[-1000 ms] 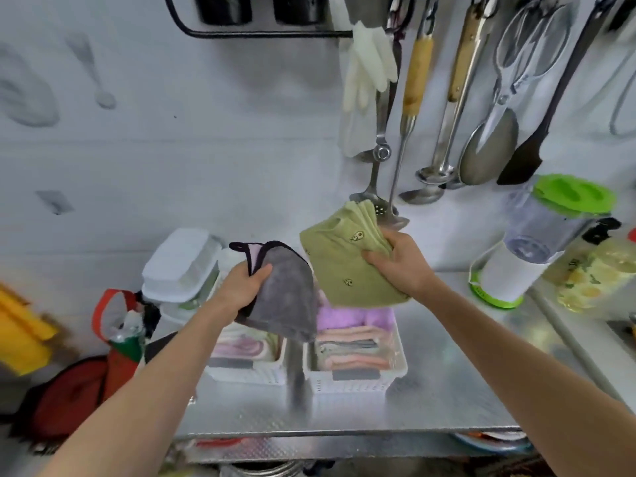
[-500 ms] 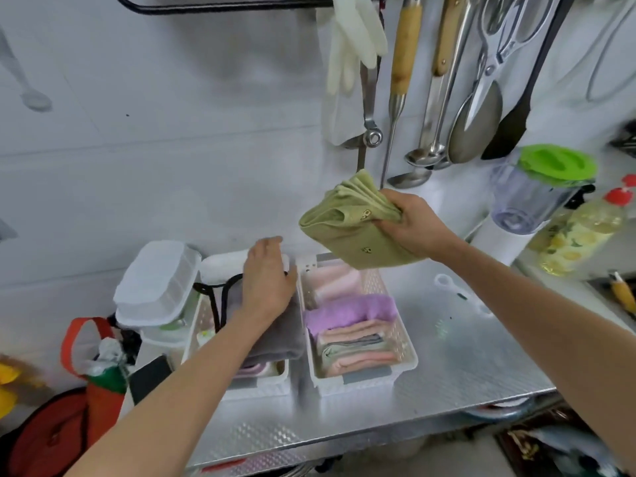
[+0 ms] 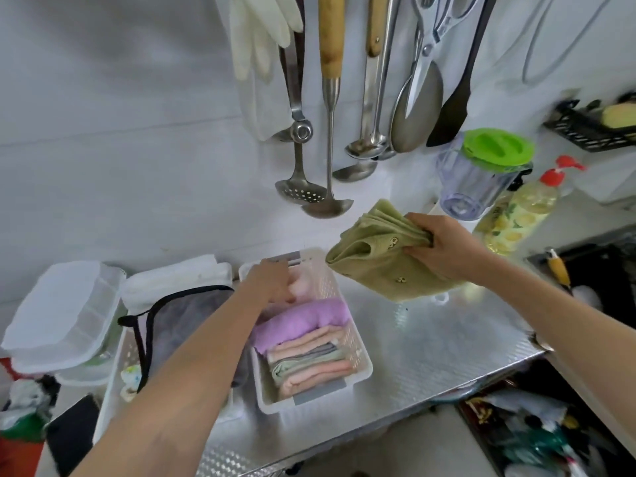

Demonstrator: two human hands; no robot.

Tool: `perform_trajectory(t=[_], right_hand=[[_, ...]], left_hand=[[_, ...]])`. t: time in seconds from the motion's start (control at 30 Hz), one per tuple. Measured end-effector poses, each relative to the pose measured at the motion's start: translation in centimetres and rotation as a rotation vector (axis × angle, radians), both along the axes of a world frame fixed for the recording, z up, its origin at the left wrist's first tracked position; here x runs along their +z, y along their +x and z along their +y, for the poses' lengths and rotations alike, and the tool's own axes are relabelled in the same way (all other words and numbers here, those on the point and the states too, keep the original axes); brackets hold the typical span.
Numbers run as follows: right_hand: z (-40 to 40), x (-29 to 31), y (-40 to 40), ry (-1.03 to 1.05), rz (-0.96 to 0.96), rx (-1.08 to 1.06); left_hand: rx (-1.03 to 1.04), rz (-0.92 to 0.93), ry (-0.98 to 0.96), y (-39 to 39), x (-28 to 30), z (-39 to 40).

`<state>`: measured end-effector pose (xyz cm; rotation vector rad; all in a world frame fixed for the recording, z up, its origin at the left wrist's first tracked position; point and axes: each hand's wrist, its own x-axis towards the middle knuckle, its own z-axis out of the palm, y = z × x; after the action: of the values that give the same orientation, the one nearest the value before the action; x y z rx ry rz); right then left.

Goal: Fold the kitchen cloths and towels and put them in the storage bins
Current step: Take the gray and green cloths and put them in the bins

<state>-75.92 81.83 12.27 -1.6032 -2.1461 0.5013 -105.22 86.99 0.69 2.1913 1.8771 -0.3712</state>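
A grey cloth (image 3: 186,321) lies in the left bin (image 3: 118,359), left of the left hand (image 3: 272,280). That hand reaches into the far end of the right bin (image 3: 347,370); its fingers rest on a pink cloth (image 3: 301,284), but whether they grip it I cannot tell. Nearer than the fingers, a purple cloth (image 3: 303,321) and more folded cloths stand in a row. The right hand (image 3: 444,249) pinches a folded green cloth (image 3: 375,263), which hangs left of its fingers, above the table (image 3: 447,346) and just right of the bin.

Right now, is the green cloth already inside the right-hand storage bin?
No. The right hand grips the green cloth in the air, above the counter and beside the right-hand storage bin.
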Motion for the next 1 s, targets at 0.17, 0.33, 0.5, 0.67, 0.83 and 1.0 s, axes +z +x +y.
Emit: perform_trajectory(t=[0.17, 0.33, 0.5, 0.67, 0.83, 1.0], right_hand=[[0.3, -0.1, 1.0, 0.014, 0.013, 0.014], [0.5, 0.3, 0.2, 0.026, 0.075, 0.066], [0.8, 1.4, -2.5, 0.009, 0.132, 0.226], [2.6, 1.7, -8.9, 0.029, 0.136, 0.416], [3.5, -0.8, -12.6, 0.022, -0.114, 0.577], [2.3, -4.8, -13.6, 0.105, -0.349, 0.573]], left_hand=[[-0.057, -0.144, -0.142, 0.6, 0.2, -0.5], [-0.058, -0.296, -0.144, 1.1, 1.5, -4.2], [-0.015, -0.303, -0.312, 2.5, 2.6, -9.8], [-0.091, -0.104, -0.258, 3.4, 1.1, -12.1], [-0.159, -0.042, -0.220, 3.6, 0.2, -13.6], [-0.165, -0.070, -0.217, 3.5, 0.3, -14.0]])
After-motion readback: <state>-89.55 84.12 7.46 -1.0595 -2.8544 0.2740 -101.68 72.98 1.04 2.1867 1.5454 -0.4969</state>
